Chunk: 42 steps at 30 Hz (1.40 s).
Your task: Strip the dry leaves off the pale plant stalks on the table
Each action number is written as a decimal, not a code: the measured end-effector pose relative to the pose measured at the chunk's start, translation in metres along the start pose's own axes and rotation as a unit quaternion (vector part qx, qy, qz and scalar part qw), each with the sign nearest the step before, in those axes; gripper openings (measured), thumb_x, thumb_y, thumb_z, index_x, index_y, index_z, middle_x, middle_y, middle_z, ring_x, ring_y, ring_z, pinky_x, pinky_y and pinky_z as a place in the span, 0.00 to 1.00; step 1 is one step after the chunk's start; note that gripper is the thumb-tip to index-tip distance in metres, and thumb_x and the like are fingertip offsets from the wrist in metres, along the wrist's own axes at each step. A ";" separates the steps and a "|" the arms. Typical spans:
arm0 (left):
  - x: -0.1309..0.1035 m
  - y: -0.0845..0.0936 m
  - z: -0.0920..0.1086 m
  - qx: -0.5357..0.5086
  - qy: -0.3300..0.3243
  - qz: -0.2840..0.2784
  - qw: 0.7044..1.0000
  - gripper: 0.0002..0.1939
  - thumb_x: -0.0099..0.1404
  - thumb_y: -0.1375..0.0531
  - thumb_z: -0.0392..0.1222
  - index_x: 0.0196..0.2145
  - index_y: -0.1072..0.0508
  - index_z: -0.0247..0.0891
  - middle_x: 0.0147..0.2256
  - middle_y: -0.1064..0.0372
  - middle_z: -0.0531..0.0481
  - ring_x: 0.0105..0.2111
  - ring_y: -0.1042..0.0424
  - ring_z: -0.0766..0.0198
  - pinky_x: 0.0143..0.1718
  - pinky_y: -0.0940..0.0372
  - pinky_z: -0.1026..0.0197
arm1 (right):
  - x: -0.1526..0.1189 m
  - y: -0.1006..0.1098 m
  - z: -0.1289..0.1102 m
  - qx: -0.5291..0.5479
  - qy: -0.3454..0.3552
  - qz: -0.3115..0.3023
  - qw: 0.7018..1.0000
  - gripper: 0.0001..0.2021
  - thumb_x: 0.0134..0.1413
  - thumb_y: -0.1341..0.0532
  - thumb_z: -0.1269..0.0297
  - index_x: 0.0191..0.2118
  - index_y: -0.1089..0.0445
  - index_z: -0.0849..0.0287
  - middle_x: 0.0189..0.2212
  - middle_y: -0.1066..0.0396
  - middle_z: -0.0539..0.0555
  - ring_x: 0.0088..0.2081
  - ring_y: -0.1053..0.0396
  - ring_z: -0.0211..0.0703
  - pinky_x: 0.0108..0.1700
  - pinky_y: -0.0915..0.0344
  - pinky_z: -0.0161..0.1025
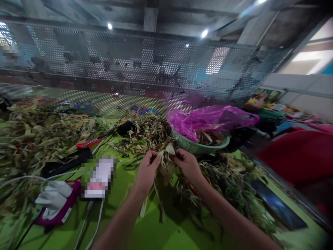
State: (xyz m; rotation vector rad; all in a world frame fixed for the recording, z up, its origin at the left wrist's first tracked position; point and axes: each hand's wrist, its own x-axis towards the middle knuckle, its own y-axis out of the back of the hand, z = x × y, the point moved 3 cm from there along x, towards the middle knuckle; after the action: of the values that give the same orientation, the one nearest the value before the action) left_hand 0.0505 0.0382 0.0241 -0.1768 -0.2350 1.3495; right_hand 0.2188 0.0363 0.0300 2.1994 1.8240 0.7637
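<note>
Both hands meet at the middle of the view, over a green table [153, 232]. My left hand [148, 166] pinches the left side of a pale dried leaf [166, 166], thumb and fingers pressed together. On its other side, my right hand [187, 163] grips the same leaf between thumb and fingers. The leaf is folded and opens at the top, with thin strips hanging below it. Just behind the hands stands a green basket [191, 147] with a pink plastic bag [213, 118] and dried material in it.
Dried leaves [39, 128] heap at the left, with more plant strands [234, 187] at the right. A red cutter [91, 142], a pixelated phone [100, 177], a purple power strip [61, 208] and cables lie left. A dark phone [279, 205] lies right. Behind stands a perforated screen [117, 69]; a person's arm [256, 102] shows.
</note>
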 end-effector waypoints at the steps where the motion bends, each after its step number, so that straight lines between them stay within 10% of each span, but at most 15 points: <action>1: 0.000 0.000 0.001 -0.014 0.002 0.006 1.000 0.11 0.59 0.41 0.48 0.29 0.32 0.37 0.24 0.39 0.55 0.25 0.41 0.69 0.28 0.43 0.68 | 0.001 0.002 0.002 -0.004 -0.003 0.016 1.000 0.09 0.47 0.40 0.59 0.25 0.33 0.59 0.23 0.36 0.48 0.28 0.40 0.39 0.31 0.43 0.35; 21: 0.013 0.054 0.030 -0.227 -0.126 0.237 0.936 0.13 0.54 0.36 0.46 0.32 0.36 0.40 0.22 0.37 0.59 0.20 0.36 0.72 0.24 0.40 0.68 | 0.015 0.031 0.019 0.177 -0.079 0.123 0.973 0.15 0.41 0.33 0.54 0.28 0.32 0.60 0.21 0.37 0.46 0.20 0.46 0.32 0.22 0.48 0.33; 29: 0.008 0.015 -0.011 -0.195 0.088 0.084 0.973 0.16 0.54 0.36 0.52 0.32 0.30 0.37 0.26 0.32 0.55 0.23 0.35 0.71 0.27 0.40 0.67 | -0.001 0.005 -0.001 0.230 -0.086 -0.046 0.968 0.11 0.44 0.33 0.60 0.33 0.28 0.61 0.26 0.29 0.49 0.27 0.35 0.38 0.35 0.36 0.37; 34: 0.004 -0.001 -0.015 -0.007 0.057 -0.043 0.997 0.20 0.50 0.33 0.44 0.40 0.28 0.36 0.35 0.27 0.49 0.35 0.30 0.62 0.39 0.36 0.61 | -0.008 -0.008 -0.013 0.250 -0.070 -0.118 0.958 0.15 0.43 0.32 0.61 0.37 0.30 0.60 0.29 0.28 0.51 0.30 0.33 0.41 0.33 0.35 0.38; 42: 0.004 -0.001 -0.012 0.127 -0.017 -0.041 0.991 0.13 0.57 0.41 0.41 0.40 0.28 0.35 0.37 0.27 0.47 0.36 0.31 0.60 0.40 0.37 0.60 | -0.010 -0.009 -0.010 0.109 -0.015 -0.090 0.990 0.09 0.48 0.36 0.59 0.30 0.30 0.60 0.24 0.32 0.49 0.27 0.36 0.40 0.31 0.37 0.37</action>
State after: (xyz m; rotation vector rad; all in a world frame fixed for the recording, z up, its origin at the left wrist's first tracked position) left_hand 0.0559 0.0419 0.0129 0.0699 -0.0968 1.2884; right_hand 0.2047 0.0266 0.0319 2.1151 2.1458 0.5146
